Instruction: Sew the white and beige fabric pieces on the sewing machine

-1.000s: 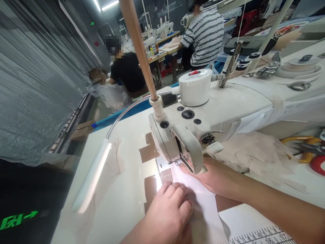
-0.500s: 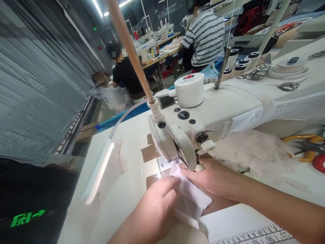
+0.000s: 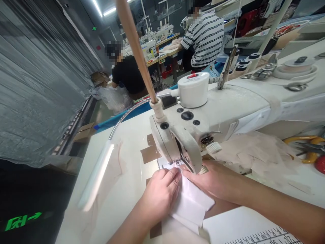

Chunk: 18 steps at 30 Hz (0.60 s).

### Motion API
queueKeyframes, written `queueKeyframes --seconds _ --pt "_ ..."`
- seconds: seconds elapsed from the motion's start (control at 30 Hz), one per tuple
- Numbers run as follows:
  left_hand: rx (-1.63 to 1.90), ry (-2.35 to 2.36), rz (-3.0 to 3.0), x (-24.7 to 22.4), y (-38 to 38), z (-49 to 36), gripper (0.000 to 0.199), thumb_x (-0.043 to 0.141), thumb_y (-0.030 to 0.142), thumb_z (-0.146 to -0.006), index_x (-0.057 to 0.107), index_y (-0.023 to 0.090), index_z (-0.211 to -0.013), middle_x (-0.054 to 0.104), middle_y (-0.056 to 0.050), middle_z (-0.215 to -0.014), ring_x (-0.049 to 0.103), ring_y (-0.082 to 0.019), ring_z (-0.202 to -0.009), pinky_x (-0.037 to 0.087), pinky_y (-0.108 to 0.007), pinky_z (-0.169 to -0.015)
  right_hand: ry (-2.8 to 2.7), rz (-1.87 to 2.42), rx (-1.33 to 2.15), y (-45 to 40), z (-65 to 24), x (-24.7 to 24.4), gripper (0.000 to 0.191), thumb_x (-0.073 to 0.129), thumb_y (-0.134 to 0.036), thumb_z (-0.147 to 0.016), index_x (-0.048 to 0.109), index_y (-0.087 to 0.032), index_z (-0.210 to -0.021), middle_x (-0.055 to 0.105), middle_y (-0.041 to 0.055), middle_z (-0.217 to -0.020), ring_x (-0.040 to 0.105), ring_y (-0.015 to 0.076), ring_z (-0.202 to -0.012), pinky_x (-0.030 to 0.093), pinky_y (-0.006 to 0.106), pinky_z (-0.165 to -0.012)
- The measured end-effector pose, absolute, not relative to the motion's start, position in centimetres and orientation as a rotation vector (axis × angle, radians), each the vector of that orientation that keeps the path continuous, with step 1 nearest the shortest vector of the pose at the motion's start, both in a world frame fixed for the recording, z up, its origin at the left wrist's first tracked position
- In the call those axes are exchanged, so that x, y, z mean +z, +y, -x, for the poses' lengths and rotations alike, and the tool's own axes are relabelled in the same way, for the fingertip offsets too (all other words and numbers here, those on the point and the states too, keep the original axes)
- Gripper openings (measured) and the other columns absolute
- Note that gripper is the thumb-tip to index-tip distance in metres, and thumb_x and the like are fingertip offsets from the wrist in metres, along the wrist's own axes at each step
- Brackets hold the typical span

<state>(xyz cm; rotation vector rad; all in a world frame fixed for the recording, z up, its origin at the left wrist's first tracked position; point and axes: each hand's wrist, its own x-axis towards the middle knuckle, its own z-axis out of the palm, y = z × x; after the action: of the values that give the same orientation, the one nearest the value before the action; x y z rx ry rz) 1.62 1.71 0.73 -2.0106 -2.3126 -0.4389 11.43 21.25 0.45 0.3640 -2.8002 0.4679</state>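
A white piece of fabric [image 3: 191, 200] lies under the head of a sewing machine [image 3: 162, 142], its folded layers running toward me. My left hand [image 3: 162, 189] is closed on the fabric's left side, fingers together close to the needle area. On the other side, my right hand [image 3: 213, 179] grips the fabric's right edge near the presser foot. Its thumb shows, while the machine head and the hand itself hide most of its fingers. The needle is too small to make out.
A lit lamp [image 3: 96, 179] on a bendy metal neck stands left of the machine head. Sheer beige fabric scraps [image 3: 261, 156] and yellow-handled scissors [image 3: 308, 154] lie to the right. A printed ruler [image 3: 266, 237] runs along the front. Two people sit at machines behind.
My left hand has moved forward, nearer the needle, and the fabric under it is more spread out. My right hand stays at the fabric's right edge. The view has shifted slightly.
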Motion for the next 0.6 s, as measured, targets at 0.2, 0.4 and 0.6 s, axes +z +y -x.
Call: queueKeyframes --seconds 0.2,0.4,0.6 --pt "-0.43 -2.315 2.012 0.8 1.9 -1.5 0.03 0.045 0.016 -0.093 0.057 0.012 -0.12 0.062 -0.011 -0.121 0.057 -0.025 -0.096 0.053 -0.042 -0.078 -2.75 -0.362 0.384 21.1 -11.6 0.1 0.019 0.05 -0.014 -0.086 0.066 -0.023 -0.095 0.065 0.0036 -0.083 0.061 0.019 -0.07 0.046 0.027 -0.059" --pt "-0.483 -2.298 2.007 0.8 2.1 -1.2 0.032 0.045 0.016 -0.092 0.056 0.011 -0.122 0.063 -0.014 -0.119 0.056 -0.025 -0.092 0.052 -0.042 -0.078 -2.725 -0.375 0.321 21.0 -11.4 0.0 0.022 0.05 -0.011 -0.086 0.065 -0.019 -0.099 0.066 0.0073 -0.09 0.062 0.0205 -0.078 0.048 0.029 -0.067" --pt "-0.493 -2.339 2.008 1.2 2.1 -0.5 0.03 0.045 0.02 -0.091 0.061 0.012 -0.116 0.063 -0.015 -0.115 0.055 -0.026 -0.094 0.051 -0.044 -0.081 -2.769 -0.377 0.277 20.9 -11.2 0.1 0.035 0.044 -0.002 -0.079 0.062 -0.014 -0.107 0.065 0.0111 -0.093 0.061 0.0213 -0.08 0.048 0.03 -0.066"
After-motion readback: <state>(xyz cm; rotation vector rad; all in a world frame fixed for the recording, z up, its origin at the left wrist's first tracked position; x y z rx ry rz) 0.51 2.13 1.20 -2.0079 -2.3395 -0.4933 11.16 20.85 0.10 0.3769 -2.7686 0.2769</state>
